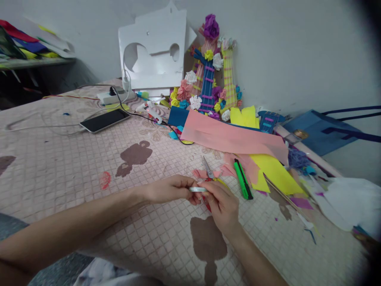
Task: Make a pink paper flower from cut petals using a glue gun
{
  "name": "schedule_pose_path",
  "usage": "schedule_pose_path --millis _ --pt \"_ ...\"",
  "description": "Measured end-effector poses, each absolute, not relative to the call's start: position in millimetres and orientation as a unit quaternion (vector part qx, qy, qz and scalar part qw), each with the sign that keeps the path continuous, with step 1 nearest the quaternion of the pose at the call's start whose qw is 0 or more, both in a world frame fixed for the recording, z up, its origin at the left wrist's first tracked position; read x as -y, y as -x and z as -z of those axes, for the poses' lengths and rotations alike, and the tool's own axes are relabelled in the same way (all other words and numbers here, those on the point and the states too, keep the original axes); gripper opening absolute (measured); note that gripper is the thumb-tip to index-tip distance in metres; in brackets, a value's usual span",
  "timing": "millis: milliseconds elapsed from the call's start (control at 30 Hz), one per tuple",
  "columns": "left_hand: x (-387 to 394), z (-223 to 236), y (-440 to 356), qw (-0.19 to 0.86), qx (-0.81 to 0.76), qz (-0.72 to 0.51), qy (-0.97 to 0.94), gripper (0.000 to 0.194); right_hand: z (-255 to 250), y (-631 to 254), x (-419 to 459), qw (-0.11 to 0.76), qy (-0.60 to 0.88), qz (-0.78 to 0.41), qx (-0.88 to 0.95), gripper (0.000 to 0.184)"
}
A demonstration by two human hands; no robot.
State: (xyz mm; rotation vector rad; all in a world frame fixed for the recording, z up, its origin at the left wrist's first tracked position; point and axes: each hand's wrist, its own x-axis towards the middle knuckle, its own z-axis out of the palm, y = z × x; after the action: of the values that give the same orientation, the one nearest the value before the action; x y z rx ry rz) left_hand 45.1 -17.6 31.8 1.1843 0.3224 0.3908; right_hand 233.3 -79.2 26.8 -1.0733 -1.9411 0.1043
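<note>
Between my two hands, over the middle of the table, is a thin pale roll [197,189] seen edge-on; it may be tape, but its flat face is hidden. My left hand [175,188] is closed on its left end. Fingers of my right hand [223,202] pinch the other end. Just behind my hands lie scissors [208,168] with their blades pointing away, their red and yellow handles partly covered by my right hand. To the right of that hand is a green box cutter [243,179].
Pink paper [229,133] and yellow paper [278,172] lie to the right. Behind them stand decorated paper guitars [208,83] with crepe flowers. A glue gun [153,113], a phone [104,120] and a power strip [104,97] with cables sit further left. White foam board [160,75] leans on the wall.
</note>
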Motion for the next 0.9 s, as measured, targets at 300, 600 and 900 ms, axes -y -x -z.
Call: schedule_pose_path --millis 300,600,900 --pt "16.6 -30.9 -45.0 0.811 -0.141 -0.164 -0.544 0.024 -24.4 -236.7 79.5 0.417 0.413 -0.035 0.809 0.031" --pt "16.4 -32.1 -43.3 0.794 -0.113 -0.158 -0.576 0.021 -26.2 -236.1 77.5 0.437 0.422 -0.059 0.792 0.024" --pt "13.9 -35.3 -43.4 0.789 -0.109 -0.155 -0.584 0.017 -32.2 -237.2 77.0 0.436 0.432 -0.108 0.782 0.023"
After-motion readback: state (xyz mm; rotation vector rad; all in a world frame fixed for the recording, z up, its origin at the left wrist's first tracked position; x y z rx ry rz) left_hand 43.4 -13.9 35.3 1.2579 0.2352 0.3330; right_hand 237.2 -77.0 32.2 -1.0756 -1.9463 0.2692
